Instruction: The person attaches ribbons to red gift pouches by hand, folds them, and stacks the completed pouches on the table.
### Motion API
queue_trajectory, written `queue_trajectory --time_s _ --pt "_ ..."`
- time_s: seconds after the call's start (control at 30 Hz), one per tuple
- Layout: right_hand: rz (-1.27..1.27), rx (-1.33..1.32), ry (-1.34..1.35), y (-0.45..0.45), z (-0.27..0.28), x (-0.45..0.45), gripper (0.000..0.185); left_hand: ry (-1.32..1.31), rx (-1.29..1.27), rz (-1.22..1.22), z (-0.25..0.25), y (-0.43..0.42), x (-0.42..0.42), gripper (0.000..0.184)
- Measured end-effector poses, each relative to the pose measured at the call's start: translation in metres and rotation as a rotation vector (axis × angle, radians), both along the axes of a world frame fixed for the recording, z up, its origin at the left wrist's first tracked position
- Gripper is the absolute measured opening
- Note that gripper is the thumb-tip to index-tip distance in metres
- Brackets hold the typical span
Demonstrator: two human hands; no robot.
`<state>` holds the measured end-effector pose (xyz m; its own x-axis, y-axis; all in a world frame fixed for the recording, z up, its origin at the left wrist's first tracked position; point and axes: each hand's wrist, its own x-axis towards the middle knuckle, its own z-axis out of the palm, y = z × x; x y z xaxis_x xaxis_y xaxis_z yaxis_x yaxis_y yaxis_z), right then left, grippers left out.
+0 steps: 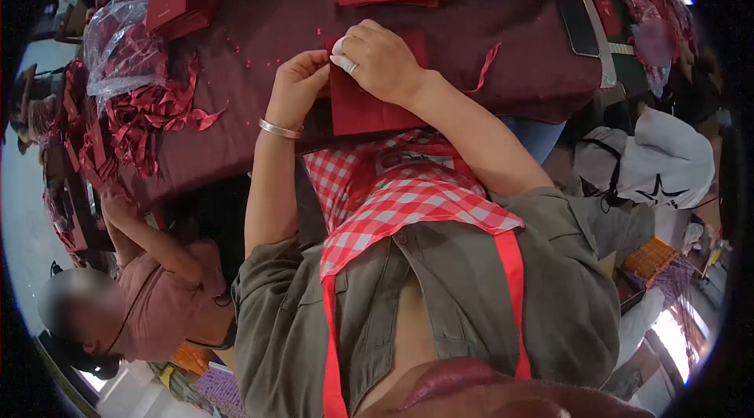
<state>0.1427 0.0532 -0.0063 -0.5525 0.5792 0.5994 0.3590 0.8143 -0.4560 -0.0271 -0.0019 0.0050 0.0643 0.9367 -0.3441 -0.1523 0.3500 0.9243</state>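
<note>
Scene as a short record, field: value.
left hand: at red card's left edge, fingertips together, object pinched unclear; silver bangle on wrist
right hand: over the card, white finger covers on
surface: dark red tablecloth
left side: ribbon pile, clear plastic bag
right side: loose red ribbon, phone
co-worker: lower left

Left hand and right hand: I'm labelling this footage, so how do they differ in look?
The left hand has a silver bracelet at its wrist; the right hand shows a bare wrist. The left hand's visible fingers are uncovered, while the right hand wears white finger coverings. Both have bent fingers at the flat red piece.
</note>
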Motion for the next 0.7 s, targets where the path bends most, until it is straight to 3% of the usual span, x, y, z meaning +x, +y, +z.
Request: queue_trajectory --time_s 0.13,0.2,0.3,0.43,0.6,0.67,0.7 --pt "0.027 -0.082 -0.072 -0.001 0.006 0.008 0.016 0.368 0.240 -0.006 -0.014 0.006 0.002 0.016" --pt "0.081 0.034 -0.192 -0.002 0.018 0.023 0.037 0.483 0.285 0.001 -0.015 0.009 0.001 0.014" --pt "-0.044 -0.086 -0.325 -0.011 0.015 0.046 0.079 0.789 0.420 0.023 -0.003 0.010 0.003 0.014" --pt "-0.110 -0.122 -0.431 -0.014 0.000 0.051 0.085 0.983 0.493 -0.138 0.013 0.017 -0.003 0.015" --pt "-0.109 -0.191 -0.485 -0.016 0.001 0.042 0.087 1.043 0.493 -0.168 0.019 0.015 -0.015 0.012" --pt "-0.095 -0.165 -0.455 -0.014 -0.001 0.043 0.086 1.315 0.674 -0.146 0.017 0.014 -0.033 0.009" --pt "-0.087 -0.132 -0.428 -0.014 -0.001 0.044 0.085 1.373 0.637 -0.103 0.018 0.010 -0.042 0.008"
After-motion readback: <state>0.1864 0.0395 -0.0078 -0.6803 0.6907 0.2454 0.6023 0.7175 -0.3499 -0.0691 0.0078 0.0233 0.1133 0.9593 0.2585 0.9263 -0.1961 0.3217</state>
